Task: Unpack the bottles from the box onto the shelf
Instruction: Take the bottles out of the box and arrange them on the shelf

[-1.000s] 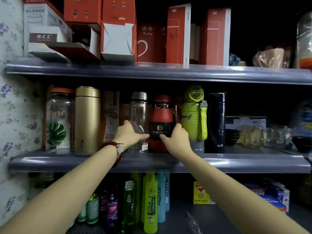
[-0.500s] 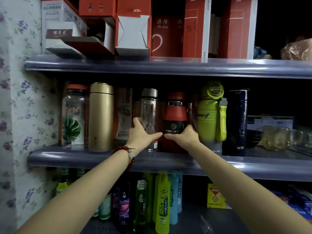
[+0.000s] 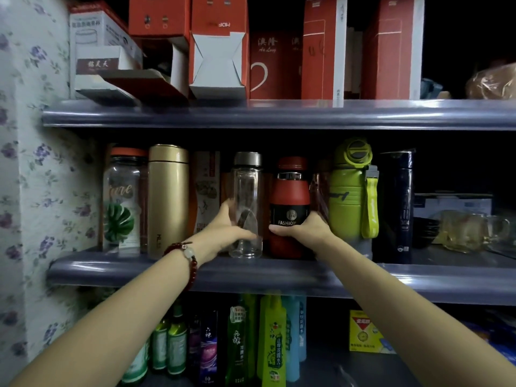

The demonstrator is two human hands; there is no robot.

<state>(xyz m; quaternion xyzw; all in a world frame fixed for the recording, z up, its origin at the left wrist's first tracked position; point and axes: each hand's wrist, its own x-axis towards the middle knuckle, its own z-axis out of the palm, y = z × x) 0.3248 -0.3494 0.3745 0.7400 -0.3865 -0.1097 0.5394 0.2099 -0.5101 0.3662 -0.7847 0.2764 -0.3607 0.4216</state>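
Thumbs now parted, hands (image 3: pixel 227 229) gripping clear bottle (image 3: pixel 247 202), red bottle (image 3: pixel 290 208), green flask (image 3: pixel 350 188) alongside

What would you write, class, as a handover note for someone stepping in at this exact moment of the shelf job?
Left hand grips the clear glass bottle. Right hand grips the red bottle. Both bottles stand upright, side by side, on the middle shelf, between the gold flask and the green bottle. Done: these two are on the shelf. Left: let go of them; the box is out of view, so what remains in it cannot be told.
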